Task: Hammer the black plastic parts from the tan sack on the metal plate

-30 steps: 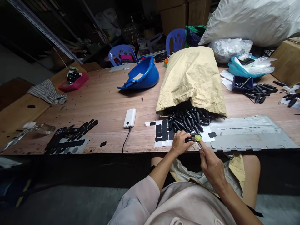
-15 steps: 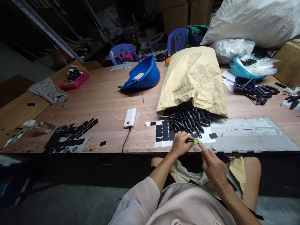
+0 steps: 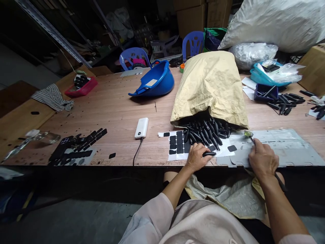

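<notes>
Table [image 3: 114,108] first, wide and wooden; on it I see a tan sack [image 3: 210,84] spilling black pieces [image 3: 205,130] toward the near edge. My left hand [image 3: 196,157] pinches a loose piece [image 3: 209,154] beside the sticker sheet [image 3: 177,144]. My right hand [image 3: 262,159] grips a green-tipped tool [image 3: 251,138], its tip resting on the grey sheet [image 3: 279,145].

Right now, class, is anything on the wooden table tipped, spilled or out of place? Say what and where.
The round blue plastic basin lies tipped on its side, far across the wooden table. The tan paper sack lies flat, and black pen-shaped plastic pieces spill from its open mouth towards the person's left hand.
</notes>
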Tool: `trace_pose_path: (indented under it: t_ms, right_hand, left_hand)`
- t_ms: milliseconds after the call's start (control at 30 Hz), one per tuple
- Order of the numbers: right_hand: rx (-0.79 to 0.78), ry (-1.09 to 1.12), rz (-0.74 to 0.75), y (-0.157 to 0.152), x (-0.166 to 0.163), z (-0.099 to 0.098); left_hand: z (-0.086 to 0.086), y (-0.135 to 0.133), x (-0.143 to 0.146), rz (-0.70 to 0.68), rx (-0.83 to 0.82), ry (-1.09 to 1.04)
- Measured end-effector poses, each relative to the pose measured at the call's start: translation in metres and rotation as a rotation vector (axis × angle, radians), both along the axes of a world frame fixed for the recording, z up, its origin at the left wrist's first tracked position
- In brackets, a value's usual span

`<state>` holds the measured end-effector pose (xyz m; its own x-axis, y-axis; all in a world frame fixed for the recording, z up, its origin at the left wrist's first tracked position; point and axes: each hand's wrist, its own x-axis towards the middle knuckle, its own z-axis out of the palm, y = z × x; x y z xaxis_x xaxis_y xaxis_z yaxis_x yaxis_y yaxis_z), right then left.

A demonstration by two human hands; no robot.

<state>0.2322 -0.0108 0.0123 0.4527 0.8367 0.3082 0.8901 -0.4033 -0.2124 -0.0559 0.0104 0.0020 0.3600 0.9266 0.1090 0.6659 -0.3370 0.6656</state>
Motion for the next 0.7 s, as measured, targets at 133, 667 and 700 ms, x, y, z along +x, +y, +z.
trace_pose_path:
  t_ms: [133,667,700]
  right_hand:
    - [0.034,-0.009,-0.013,0.017,0.008,-0.008]
    - [0.066,-0.082,-0.007,0.019,-0.004,-0.011]
    - [0.069,-0.082,-0.004,0.019,-0.004,-0.012]
  left_hand:
    - [-0.002,0.0,-0.009,-0.048,0.055,-0.124]
    - [-0.086,-0.095,0.031,-0.473,-0.435,0.542]
    - [-0.084,-0.093,0.033,-0.47,-0.452,0.558]
